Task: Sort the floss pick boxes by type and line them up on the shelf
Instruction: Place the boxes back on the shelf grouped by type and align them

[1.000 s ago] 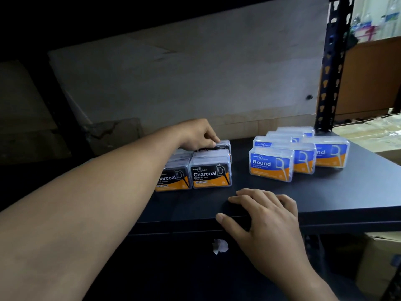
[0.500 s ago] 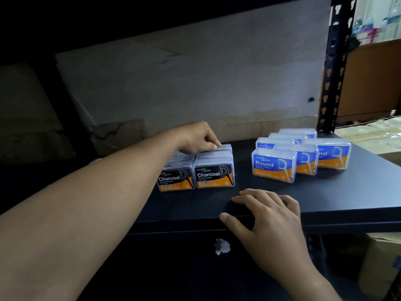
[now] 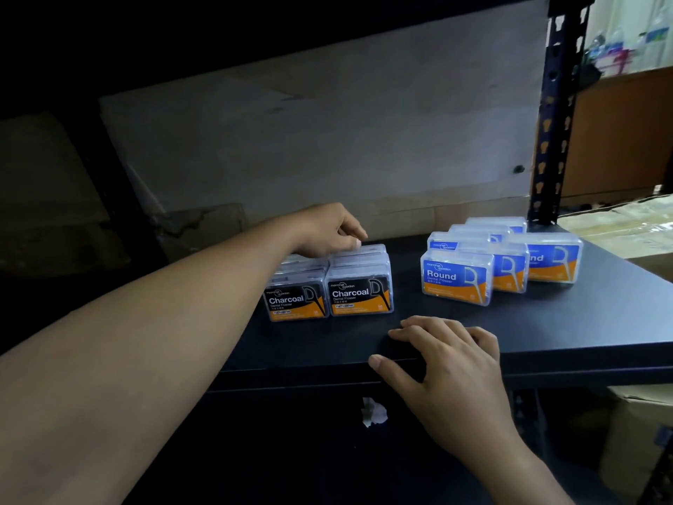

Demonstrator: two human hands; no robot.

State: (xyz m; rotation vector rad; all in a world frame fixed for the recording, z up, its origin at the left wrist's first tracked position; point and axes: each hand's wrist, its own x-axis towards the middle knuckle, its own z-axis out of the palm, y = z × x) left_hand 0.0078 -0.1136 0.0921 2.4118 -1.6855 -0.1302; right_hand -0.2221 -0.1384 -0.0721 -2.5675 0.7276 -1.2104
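Two rows of black-and-orange Charcoal floss pick boxes [image 3: 360,297] stand side by side on the black shelf [image 3: 546,322], left of centre. To the right, blue-and-orange Round floss pick boxes [image 3: 457,277] stand in staggered rows, with one of them [image 3: 553,258] set off at the far right. My left hand [image 3: 327,231] reaches to the back of the Charcoal rows, and its curled fingers hold the top of the rearmost Charcoal box [image 3: 364,249]. My right hand [image 3: 448,362] rests with relaxed fingers on the shelf's front edge and holds nothing.
A black perforated upright post [image 3: 553,140] stands at the shelf's back right corner. A pale board [image 3: 327,140] closes the back of the shelf. A scrap of white paper [image 3: 373,411] lies below the shelf, and cardboard boxes [image 3: 637,450] sit at the lower right.
The rearmost Charcoal box under my left hand has come more into line with its row. My right hand has stayed on the shelf edge.
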